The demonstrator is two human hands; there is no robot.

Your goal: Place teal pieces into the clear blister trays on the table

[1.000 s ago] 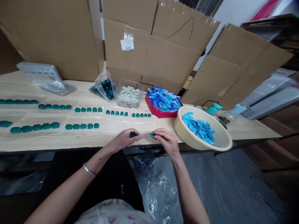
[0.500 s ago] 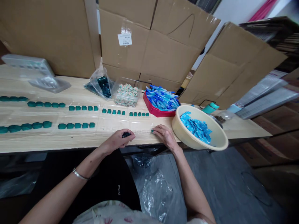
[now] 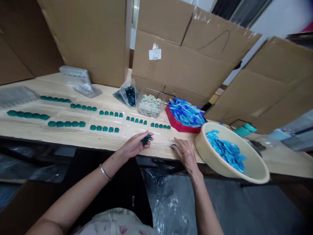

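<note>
My left hand (image 3: 135, 145) is closed around a cluster of shiny dark green pieces (image 3: 146, 139), held just over the front of the table. To the right, my right hand (image 3: 186, 154) pinches a small green piece (image 3: 173, 145) at its fingertips, low over the tabletop. Between the hands lies a clear plastic tray (image 3: 160, 139), hard to make out against the wood. Behind it, a row of green pieces (image 3: 160, 126) sits in another clear tray. More such rows (image 3: 104, 129) run off to the left.
A cream basin (image 3: 256, 171) with blue packets stands right of my right hand. Behind are a red tray (image 3: 174, 123) of blue packets, a clear box (image 3: 149, 111) of small printed pieces and a bag (image 3: 126, 93) of dark green pieces. Cardboard (image 3: 168, 65) walls the back.
The camera view has swung to the left, so everything appears shifted rightward. My left hand has turned, showing more of the dark green pieces. My right hand stays low over the table.
</note>
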